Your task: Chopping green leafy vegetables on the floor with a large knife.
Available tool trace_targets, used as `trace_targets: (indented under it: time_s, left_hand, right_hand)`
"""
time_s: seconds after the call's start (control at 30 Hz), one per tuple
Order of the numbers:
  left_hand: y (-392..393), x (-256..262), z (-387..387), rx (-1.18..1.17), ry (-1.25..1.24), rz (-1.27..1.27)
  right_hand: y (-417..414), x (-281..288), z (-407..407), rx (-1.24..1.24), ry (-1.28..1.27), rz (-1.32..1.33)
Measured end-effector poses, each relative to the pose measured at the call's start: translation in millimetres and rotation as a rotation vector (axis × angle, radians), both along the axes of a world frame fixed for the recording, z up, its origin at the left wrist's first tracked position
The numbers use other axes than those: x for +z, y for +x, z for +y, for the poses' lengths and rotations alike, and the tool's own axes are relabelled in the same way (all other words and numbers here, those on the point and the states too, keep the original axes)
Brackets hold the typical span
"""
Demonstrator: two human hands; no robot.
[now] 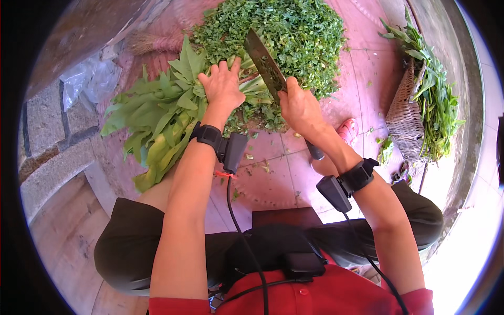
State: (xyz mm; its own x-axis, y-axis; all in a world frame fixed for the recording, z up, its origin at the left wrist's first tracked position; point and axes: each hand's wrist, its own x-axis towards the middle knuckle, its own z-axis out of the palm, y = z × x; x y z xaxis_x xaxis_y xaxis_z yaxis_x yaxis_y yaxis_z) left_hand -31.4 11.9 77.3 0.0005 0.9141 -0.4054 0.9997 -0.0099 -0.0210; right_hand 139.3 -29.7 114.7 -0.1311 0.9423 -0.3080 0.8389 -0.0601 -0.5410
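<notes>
A bundle of long leafy greens (157, 110) lies on the left, its cut end pointing right. My left hand (223, 84) presses down on the bundle near that end, fingers spread over the leaves and stems. My right hand (301, 106) grips the dark handle of a cleaver (264, 61), whose broad blade is smeared with green bits and slants up and left. The blade stands just right of the pale stems (254, 88); whether it touches them I cannot tell. Beyond it spreads a large heap of chopped greens (307, 43), which hides most of the surface under the blade.
Pink floor tiles (267, 177) carry scattered leaf scraps. A wicker basket (405, 114) of uncut greens (437, 102) leans by the right wall. A straw broom (153, 43) and a clear plastic bag (92, 76) lie at left. Cables hang from both wrist devices.
</notes>
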Motion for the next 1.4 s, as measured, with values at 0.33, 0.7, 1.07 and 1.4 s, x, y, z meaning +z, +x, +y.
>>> trace_targets:
  time_s: [0.33, 0.7, 1.07, 1.4]
  left_hand:
    - [-1.6, -4.6, -2.4, -0.040, 0.062, -0.011]
    - [-0.6, -8.1, -1.2, -0.048, 0.148, -0.079]
    - [-4.3, -8.3, -2.7, 0.010, 0.078, -0.077]
    - [1.0, -4.2, -0.2, -0.015, 0.072, -0.041]
  right_hand:
    - [-7.6, 4.4, 26.5, 0.123, -0.109, -0.036]
    - [-27.7, -65.4, 23.8, -0.001, 0.094, -0.077]
    - [-2.5, 13.6, 17.9, 0.079, -0.073, -0.041]
    - [-26.5, 27.3, 16.9, 0.196, -0.169, -0.200]
